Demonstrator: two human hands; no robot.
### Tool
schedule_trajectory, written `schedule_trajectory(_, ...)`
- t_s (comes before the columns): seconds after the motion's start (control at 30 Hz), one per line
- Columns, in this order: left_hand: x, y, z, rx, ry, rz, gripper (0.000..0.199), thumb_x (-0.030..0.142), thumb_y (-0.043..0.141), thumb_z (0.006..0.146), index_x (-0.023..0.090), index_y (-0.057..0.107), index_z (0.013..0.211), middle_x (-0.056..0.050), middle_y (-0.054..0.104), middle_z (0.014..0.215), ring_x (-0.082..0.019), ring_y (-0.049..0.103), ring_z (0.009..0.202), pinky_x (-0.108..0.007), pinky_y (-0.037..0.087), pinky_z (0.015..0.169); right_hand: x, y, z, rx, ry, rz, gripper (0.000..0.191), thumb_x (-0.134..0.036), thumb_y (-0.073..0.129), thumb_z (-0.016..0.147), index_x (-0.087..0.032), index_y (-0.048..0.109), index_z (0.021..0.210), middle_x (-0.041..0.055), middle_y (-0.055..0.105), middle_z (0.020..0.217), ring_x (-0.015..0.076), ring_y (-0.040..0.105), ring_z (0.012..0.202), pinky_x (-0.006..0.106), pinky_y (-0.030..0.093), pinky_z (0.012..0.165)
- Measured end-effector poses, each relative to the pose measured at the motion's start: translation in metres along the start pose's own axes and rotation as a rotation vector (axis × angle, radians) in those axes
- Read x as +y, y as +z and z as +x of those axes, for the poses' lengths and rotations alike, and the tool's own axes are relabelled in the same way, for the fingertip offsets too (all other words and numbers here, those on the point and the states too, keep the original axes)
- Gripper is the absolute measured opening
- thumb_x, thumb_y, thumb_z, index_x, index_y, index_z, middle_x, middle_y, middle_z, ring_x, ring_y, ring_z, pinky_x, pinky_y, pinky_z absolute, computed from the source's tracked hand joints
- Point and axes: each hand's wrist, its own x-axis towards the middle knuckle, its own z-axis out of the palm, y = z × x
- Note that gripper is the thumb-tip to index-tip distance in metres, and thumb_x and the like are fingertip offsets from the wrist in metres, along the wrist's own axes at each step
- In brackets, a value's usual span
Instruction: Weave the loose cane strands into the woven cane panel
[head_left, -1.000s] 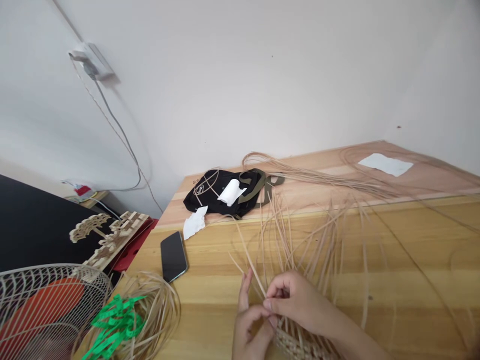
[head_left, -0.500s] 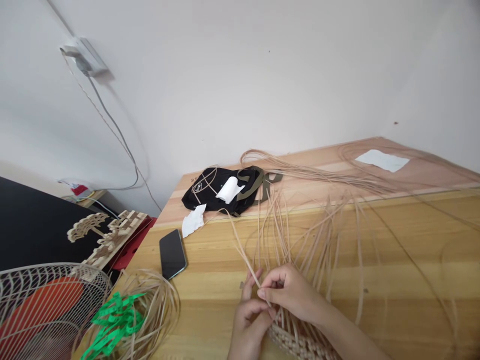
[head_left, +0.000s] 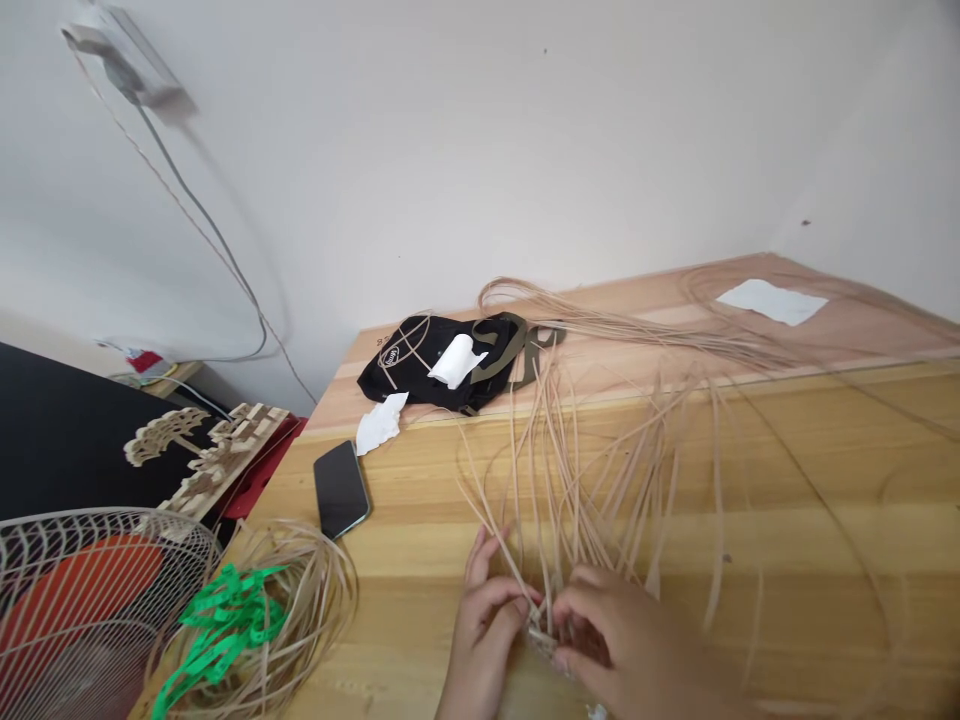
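Observation:
Near the front edge of view, my left hand (head_left: 484,630) pinches the rattan strands (head_left: 513,570) at the edge of a small woven piece (head_left: 541,640), thumb against index finger, the other fingers stretched upward. My right hand (head_left: 611,635), a little blurred, is closed round the right side of the same weave, its fingers curled on strands there. Most of the woven piece is hidden beneath my right hand. Long loose strands (head_left: 555,480) fan out from it across the table, away from me.
A phone (head_left: 341,488) lies left of my hands. Beyond it are a black bag (head_left: 412,365), white paper (head_left: 381,424) and a strand bundle (head_left: 600,325). At lower left, coiled strands (head_left: 330,570) with green ribbon (head_left: 232,610) lie beside a fan (head_left: 75,600).
My right hand has moved from pinching a strand above my left fingers down and right onto the weave. My left hand stays at the weave's edge. The view has tilted slightly.

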Motion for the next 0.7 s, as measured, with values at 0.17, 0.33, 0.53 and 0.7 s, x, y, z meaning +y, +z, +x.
schedule_trajectory(0.17,-0.007,0.002,-0.001,0.031,0.028,0.0,0.02,0.027,0.057,0.077,0.021,0.074,0.07,-0.009,0.049,0.143,-0.032,0.018,0.145,-0.055,0.014,0.116,0.007,0.015,-0.002,0.061,-0.047,0.004,0.015,-0.009,0.059,0.074,-0.021,0.066,0.081,0.001,0.056,0.086,0.016,0.057,0.079,0.027,0.041,0.069)
schedule_trajectory(0.33,-0.006,0.0,-0.003,0.054,-0.013,0.049,0.019,0.035,0.062,0.08,0.021,0.074,0.083,-0.012,0.047,0.142,-0.034,0.024,0.143,-0.056,0.017,0.115,0.013,0.016,-0.002,0.09,-0.135,0.105,0.019,-0.005,0.051,0.079,-0.019,0.063,0.077,0.0006,0.055,0.084,0.0137,0.057,0.075,0.025,0.043,0.068)
schedule_trajectory(0.53,-0.009,-0.001,-0.011,0.14,0.033,0.173,0.041,0.033,0.059,0.085,0.024,0.056,0.125,-0.013,0.045,0.143,-0.03,0.033,0.139,-0.053,0.021,0.115,0.014,0.015,-0.005,0.093,-0.141,0.218,0.016,-0.008,0.045,0.085,-0.021,0.054,0.079,-0.0011,0.054,0.083,0.0132,0.054,0.073,0.024,0.041,0.067)
schedule_trajectory(0.7,0.003,0.004,-0.021,0.148,0.114,0.37,0.03,0.026,0.052,0.088,0.028,0.061,0.116,-0.009,0.04,0.147,-0.031,0.024,0.142,-0.058,0.02,0.113,0.016,0.013,-0.004,0.092,-0.133,0.315,0.013,-0.012,0.043,0.088,-0.022,0.052,0.085,-0.0019,0.052,0.082,0.0141,0.052,0.075,0.025,0.041,0.07)
